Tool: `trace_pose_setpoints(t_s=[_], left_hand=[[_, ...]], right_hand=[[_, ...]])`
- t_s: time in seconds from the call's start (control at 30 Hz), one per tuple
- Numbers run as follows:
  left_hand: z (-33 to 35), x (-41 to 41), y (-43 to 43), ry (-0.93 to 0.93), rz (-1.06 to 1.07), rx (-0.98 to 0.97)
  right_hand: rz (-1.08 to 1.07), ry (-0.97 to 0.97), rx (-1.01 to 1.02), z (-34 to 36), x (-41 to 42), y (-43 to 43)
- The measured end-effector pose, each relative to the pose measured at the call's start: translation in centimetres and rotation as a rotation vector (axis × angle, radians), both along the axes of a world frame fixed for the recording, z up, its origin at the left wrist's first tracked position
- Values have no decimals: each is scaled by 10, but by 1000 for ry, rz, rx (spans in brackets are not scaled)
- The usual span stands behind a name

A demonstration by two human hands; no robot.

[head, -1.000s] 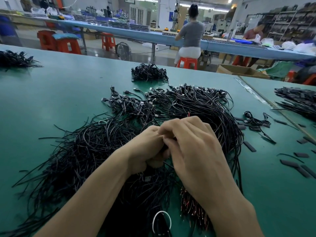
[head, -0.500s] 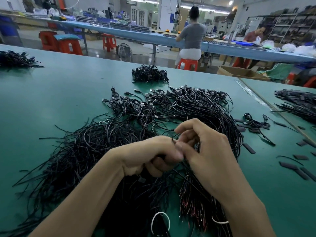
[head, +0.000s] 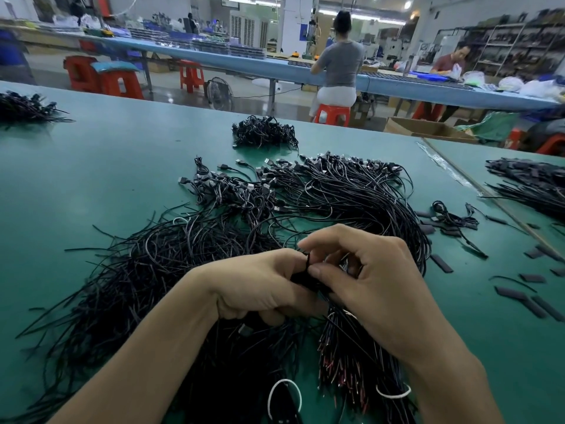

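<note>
A big heap of thin black cables point(head: 342, 194) with USB plugs lies across the green table point(head: 91, 179). My left hand point(head: 260, 283) curls round a small black piece with a cable end sticking up between the two hands. My right hand point(head: 373, 280) pinches that same black cable end point(head: 306, 260) between thumb and forefinger. Below my hands a bundle of cables with red and bare wire tips point(head: 345, 368) is tied with a white band. What sits inside my left fist is mostly hidden.
A smaller cable pile point(head: 264, 133) lies further back, another point(head: 24, 107) at far left, a third point(head: 529, 185) at right. Short black sleeve pieces point(head: 440, 263) are scattered on the right. A white loop point(head: 284, 399) lies near the front edge. People sit at a blue bench behind.
My hands have dropped nearer to me and spread slightly. The right forefinger has lifted and a black cable end now shows between the two hands.
</note>
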State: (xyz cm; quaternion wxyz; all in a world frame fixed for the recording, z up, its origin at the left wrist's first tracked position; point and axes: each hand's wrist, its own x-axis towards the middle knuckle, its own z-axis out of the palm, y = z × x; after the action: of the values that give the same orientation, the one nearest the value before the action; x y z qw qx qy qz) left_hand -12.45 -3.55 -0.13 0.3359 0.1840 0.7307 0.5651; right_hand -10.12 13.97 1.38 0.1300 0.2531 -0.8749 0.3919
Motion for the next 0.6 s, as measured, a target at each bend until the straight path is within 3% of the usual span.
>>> trace_pose_setpoints(t_s=[0.33,0.6], left_hand=[[2,3,2,-27,-76,-18],[-1,2,3,-61,-17,-11]], right_hand=[[56,-84,4,2,0,0],[32,-18,120,0,0,-1]])
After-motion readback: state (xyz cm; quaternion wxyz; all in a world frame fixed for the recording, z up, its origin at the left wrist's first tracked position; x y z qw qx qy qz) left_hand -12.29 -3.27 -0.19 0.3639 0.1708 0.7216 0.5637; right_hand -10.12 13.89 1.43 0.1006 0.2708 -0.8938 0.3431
